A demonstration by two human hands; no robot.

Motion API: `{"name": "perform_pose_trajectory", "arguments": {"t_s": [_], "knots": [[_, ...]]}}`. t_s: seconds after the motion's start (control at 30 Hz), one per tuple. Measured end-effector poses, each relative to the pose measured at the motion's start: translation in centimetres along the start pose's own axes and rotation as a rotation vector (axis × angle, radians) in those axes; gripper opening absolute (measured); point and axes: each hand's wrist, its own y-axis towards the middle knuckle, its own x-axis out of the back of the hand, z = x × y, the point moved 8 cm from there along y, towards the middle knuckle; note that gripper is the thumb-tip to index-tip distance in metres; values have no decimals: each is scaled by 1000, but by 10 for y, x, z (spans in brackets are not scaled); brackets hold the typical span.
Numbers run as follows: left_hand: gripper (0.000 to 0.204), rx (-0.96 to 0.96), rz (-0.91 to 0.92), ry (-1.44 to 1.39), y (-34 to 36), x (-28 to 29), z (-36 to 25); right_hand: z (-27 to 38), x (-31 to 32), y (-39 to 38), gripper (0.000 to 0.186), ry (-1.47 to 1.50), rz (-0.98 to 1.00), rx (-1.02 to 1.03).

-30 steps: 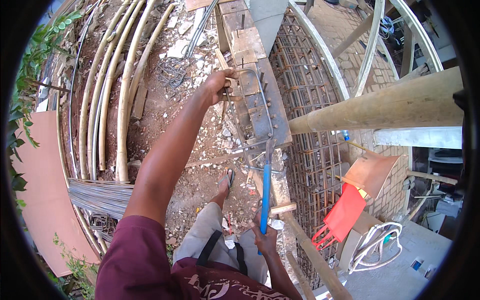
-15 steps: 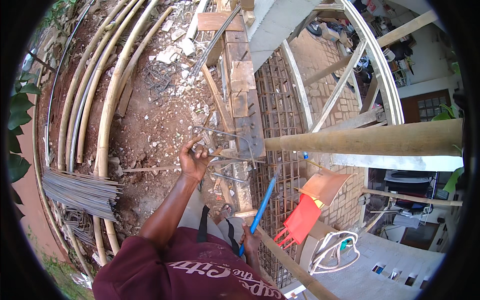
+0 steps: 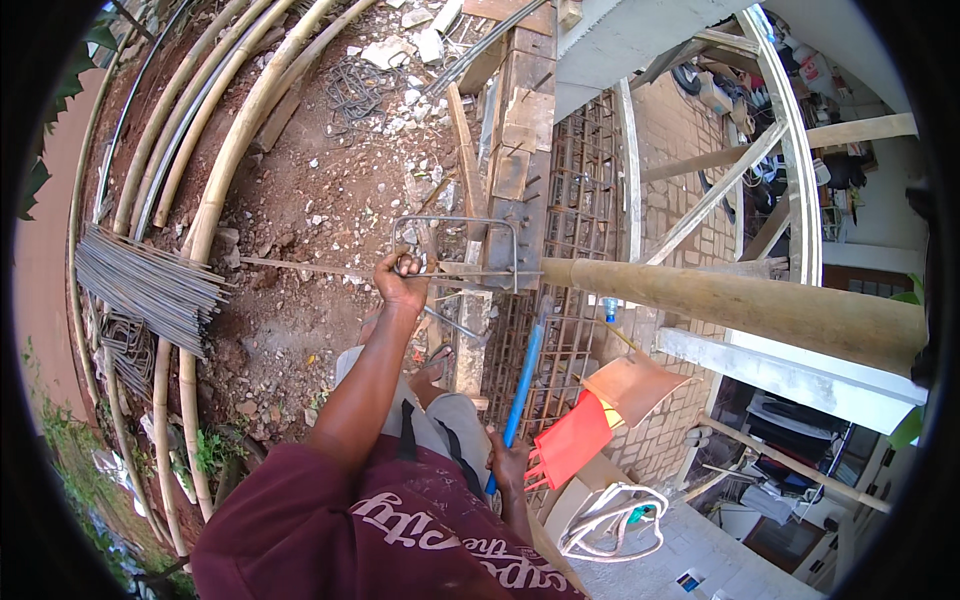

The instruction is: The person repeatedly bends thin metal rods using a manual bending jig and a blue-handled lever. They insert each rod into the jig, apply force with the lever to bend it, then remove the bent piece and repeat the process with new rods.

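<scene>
One bent steel rod, a near-rectangular loop, sits in the left hand, whose fingers are curled around the loop's near left corner — the rest reaches rightward over one peg-studded board. One blue bar is gripped near its lower end by the right hand; one red bag shows rightward.

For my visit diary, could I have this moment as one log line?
left hand: holds bent rod; right hand: grips blue bar; nearby: pegged board
</scene>
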Motion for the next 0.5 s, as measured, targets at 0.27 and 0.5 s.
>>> {"name": "perform_pose_trajectory", "arguments": {"t_s": [0.27, 0.5], "knots": [[35, -272, -55, 493, 57, -23, -14, 31, 83, 49, 36, -197, -19, 383], [40, -191, 6, 1003, 69, -45, -40, 51, 126, 84, 50, -367, 50, 359]]}}
